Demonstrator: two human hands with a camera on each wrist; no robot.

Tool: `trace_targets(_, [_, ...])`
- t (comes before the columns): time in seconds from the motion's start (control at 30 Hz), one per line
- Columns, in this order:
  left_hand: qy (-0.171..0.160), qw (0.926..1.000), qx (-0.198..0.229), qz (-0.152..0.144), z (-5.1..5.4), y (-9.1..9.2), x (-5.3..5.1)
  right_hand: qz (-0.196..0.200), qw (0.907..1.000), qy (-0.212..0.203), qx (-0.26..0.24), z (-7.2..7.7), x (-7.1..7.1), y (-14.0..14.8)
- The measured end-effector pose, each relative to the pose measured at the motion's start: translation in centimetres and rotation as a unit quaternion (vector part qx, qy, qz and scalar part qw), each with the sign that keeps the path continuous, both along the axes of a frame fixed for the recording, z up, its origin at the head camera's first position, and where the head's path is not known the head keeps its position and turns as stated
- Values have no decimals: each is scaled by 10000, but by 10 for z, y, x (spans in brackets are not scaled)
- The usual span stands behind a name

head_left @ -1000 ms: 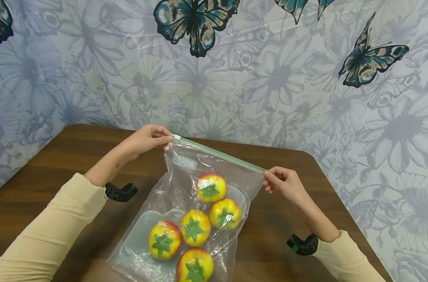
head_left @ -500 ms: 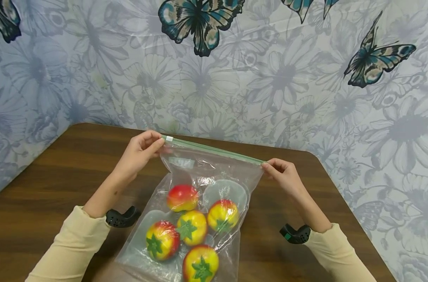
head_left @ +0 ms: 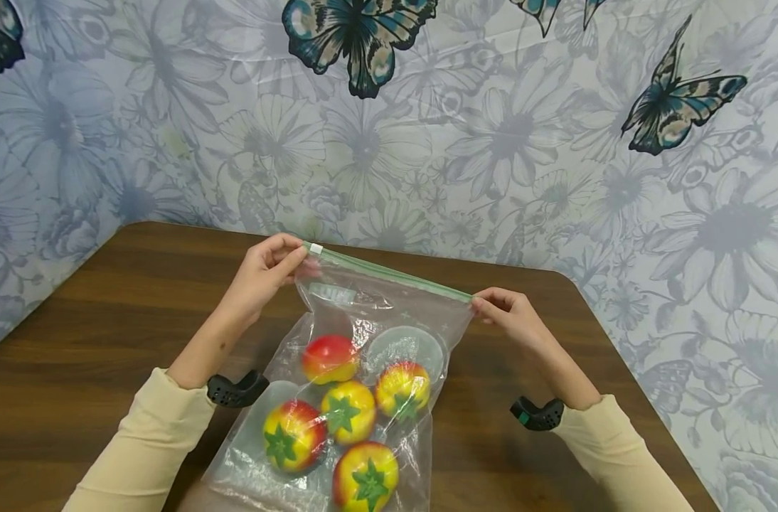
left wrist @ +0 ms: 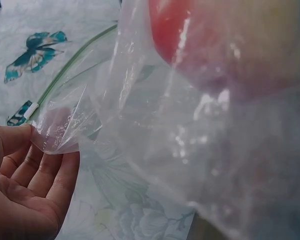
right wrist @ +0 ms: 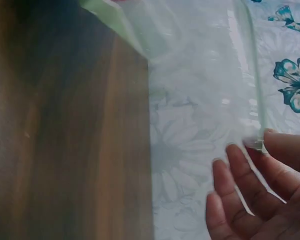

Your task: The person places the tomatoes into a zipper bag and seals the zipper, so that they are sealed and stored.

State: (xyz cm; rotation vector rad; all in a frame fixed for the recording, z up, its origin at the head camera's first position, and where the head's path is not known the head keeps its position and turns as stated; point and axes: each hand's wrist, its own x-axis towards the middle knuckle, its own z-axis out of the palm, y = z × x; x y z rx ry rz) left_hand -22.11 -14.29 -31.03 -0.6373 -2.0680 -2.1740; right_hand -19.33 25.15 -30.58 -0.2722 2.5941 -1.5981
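Note:
A clear zip bag (head_left: 421,323) with a green zip strip (head_left: 395,276) hangs between my two hands. My left hand (head_left: 261,274) pinches its top left corner, beside the white slider (head_left: 315,249). At the other end of the strip, my right hand (head_left: 507,313) pinches the top right corner between thumb and forefinger. Inside lie several red and yellow toy fruits with green star-shaped leaves, such as one fruit (head_left: 370,478) low in the bag. Pale translucent round shapes (head_left: 405,348) show behind them. In the left wrist view, a blurred red fruit (left wrist: 172,30) fills the upper part.
Below the bag is a dark brown wooden table (head_left: 107,341) with rounded far corners. Directly behind it stands a wall covering (head_left: 389,163) with flowers and butterflies. A black wrist device sits on each wrist, the left one (head_left: 237,390) close to the bag's edge.
The fruits have shifted and turned inside the bag, the uppermost now showing its red side. My right hand has moved slightly left and up. Both hands keep their hold on the corners.

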Motion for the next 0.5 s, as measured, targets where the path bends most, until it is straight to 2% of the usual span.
trace_targets(0.1, [1, 10000, -2, -46, 1, 1, 0, 168, 9990, 279, 294, 11, -3, -2])
trace_targets(0.2, [8, 10000, -73, -14, 3, 1, 0, 294, 9959, 688, 509, 31, -6, -13])
trace_targets(0.37, [65, 9997, -153, 158, 7, 0, 1, 630, 9888, 1196, 630, 70, -11, -57])
trace_targets(0.5, [131, 9998, -69, 140, 10, 0, 2, 1179, 9788, 1569, 583, 85, -18, -101])
